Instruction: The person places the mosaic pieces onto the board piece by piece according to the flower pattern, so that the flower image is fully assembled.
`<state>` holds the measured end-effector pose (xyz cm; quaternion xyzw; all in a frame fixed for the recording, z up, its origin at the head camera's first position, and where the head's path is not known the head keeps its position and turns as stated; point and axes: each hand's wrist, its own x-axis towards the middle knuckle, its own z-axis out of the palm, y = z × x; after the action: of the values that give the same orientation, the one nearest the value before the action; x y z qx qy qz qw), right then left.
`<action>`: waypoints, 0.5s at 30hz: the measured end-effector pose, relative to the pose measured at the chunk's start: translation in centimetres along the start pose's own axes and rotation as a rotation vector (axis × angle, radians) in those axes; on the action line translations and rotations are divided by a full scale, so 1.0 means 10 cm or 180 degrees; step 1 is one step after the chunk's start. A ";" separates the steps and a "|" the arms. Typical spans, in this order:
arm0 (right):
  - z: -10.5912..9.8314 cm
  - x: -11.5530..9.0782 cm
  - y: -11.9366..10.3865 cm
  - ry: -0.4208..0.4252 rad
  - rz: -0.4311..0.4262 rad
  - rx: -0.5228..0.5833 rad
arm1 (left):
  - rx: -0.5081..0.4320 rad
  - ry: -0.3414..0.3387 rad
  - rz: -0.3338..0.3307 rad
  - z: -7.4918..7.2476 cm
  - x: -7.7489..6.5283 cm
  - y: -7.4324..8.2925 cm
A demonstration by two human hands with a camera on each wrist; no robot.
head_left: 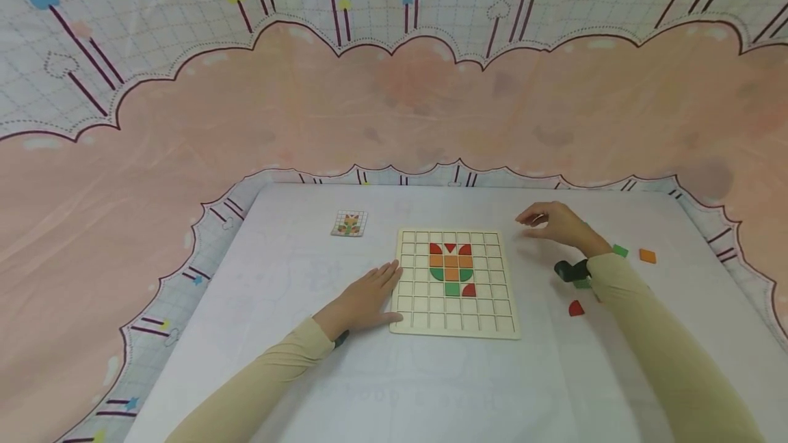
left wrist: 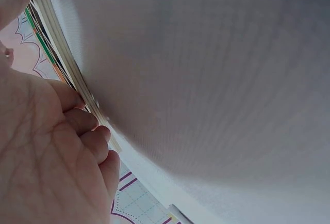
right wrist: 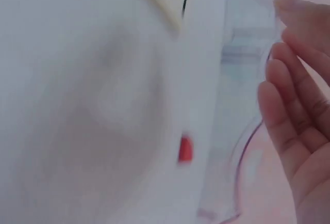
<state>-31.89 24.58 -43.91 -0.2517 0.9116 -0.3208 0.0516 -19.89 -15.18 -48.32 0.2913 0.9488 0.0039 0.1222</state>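
A square wooden grid board (head_left: 412, 323) lies on the white table, with red, orange and green tiles set in its upper middle. Along its left edge rests my left hand (head_left: 366, 296), fingers extended and thumb spread; the left wrist view has the fingertips against the board's side (left wrist: 72, 61). My right hand (head_left: 557, 224) is raised over the table beyond the board's upper right corner. Its fingers (right wrist: 281, 110) are loosely bent, and no piece shows between them. Near the right forearm lies a red quarter-circle tile (head_left: 575, 308).
Left of the board's top lies a small picture card (head_left: 349, 223) with a coloured pattern on a grid. Beside the right wrist are a green tile (head_left: 620, 250) and an orange tile (head_left: 647, 256). Another green piece (head_left: 581, 284) is partly hidden beneath the wrist strap (head_left: 571, 270).
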 end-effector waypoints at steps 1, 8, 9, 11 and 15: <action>-0.04 0.02 0.07 0.0023 0.0035 0.0015 | -0.0001 -0.0002 -0.0002 0.00 0.00 0.00; -0.12 0.14 0.47 0.0020 0.0587 0.0072 | 0.0025 -0.0017 -0.0015 0.01 -0.01 -0.02; -0.11 0.15 0.52 0.0036 0.0650 0.0073 | 0.0028 -0.0015 -0.0012 0.01 -0.01 -0.02; -0.08 0.18 0.60 0.0080 0.0764 0.0085 | 0.0034 -0.0021 -0.0011 0.01 -0.01 -0.02; -0.02 0.24 0.71 0.0117 0.0974 0.0099 | 0.0013 -0.0028 -0.0007 0.00 -0.01 -0.02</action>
<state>-37.09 28.27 -47.92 -0.1030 0.9351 -0.3278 0.0871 -19.88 -15.40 -48.25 0.2905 0.9486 0.0006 0.1258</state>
